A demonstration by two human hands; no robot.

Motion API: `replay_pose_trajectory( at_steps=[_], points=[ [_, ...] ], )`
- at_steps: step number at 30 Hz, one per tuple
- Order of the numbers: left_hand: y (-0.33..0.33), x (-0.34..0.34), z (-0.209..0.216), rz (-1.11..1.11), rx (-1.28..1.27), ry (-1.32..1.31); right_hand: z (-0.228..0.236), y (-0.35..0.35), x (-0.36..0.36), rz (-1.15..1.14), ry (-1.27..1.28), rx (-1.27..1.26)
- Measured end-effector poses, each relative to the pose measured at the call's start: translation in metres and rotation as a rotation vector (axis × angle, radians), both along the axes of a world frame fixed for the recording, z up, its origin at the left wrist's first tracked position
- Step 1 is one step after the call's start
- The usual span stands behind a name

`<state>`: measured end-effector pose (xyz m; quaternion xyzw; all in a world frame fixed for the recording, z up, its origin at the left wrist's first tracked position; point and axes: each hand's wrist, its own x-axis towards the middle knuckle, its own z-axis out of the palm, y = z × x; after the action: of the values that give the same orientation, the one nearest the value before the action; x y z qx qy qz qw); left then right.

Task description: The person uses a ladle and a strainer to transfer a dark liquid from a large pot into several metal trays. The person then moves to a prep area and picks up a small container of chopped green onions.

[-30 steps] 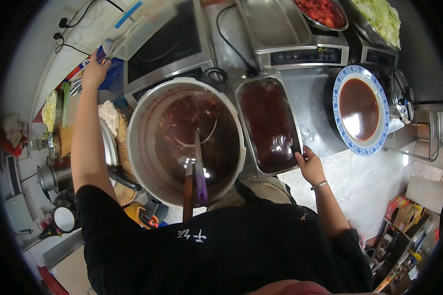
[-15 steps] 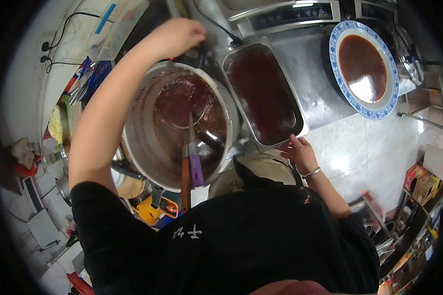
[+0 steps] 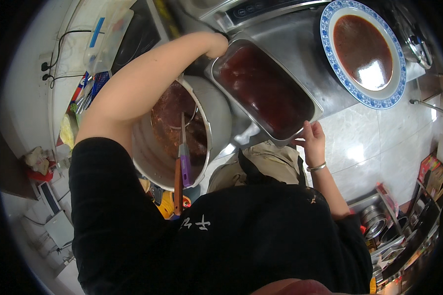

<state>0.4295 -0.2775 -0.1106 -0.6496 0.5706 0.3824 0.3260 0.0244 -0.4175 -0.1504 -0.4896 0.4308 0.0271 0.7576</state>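
Observation:
A rectangular steel pan [image 3: 314, 109] filled with dark red liquid lies slantwise in front of me. My left hand [image 3: 217, 46] is closed at its far left corner; the fingertips are partly hidden. At the near right corner, my right hand [image 3: 314, 142] grips the rim with thumb and fingers. Beneath my left forearm stands a big metal pot [image 3: 206, 128] with dark red liquid and bits low inside. A ladle with a wooden handle [image 3: 178, 182] and a tool with a purple handle [image 3: 185, 167] lean in it, their handles over the near rim.
A blue-rimmed white dish [image 3: 397, 81] of reddish-brown sauce stands at the far right on the steel counter [image 3: 290, 46]. Behind the pan is an appliance with a control panel [image 3: 251, 11]. A clear plastic box [image 3: 101, 54] stands far left. Tiled floor [image 3: 354, 132] shows at right.
My left hand has swung from above the pot's far side rightward to the pan's far left corner. My right hand stays at the near corner. The view has shifted, and the pan lies more slanted.

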Motion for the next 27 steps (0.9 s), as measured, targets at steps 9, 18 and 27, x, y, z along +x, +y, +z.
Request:
replay_pose_trajectory(
  at_steps=[9, 18, 27],
  points=[
    [0.005, -0.004, -0.004, 0.7, 0.05, 0.103, 0.009, -0.016, 0.007, -0.035, -0.029, -0.081],
    [-0.001, -0.025, 0.059, 0.808, -0.085, 0.203, 0.067, -0.058, 0.001, 0.019, -0.039, -0.239],
    [0.004, -0.057, 0.148, 0.989, -0.369, 0.36, 0.181, -0.122, 0.003, 0.083, -0.102, -0.43]
  ],
)
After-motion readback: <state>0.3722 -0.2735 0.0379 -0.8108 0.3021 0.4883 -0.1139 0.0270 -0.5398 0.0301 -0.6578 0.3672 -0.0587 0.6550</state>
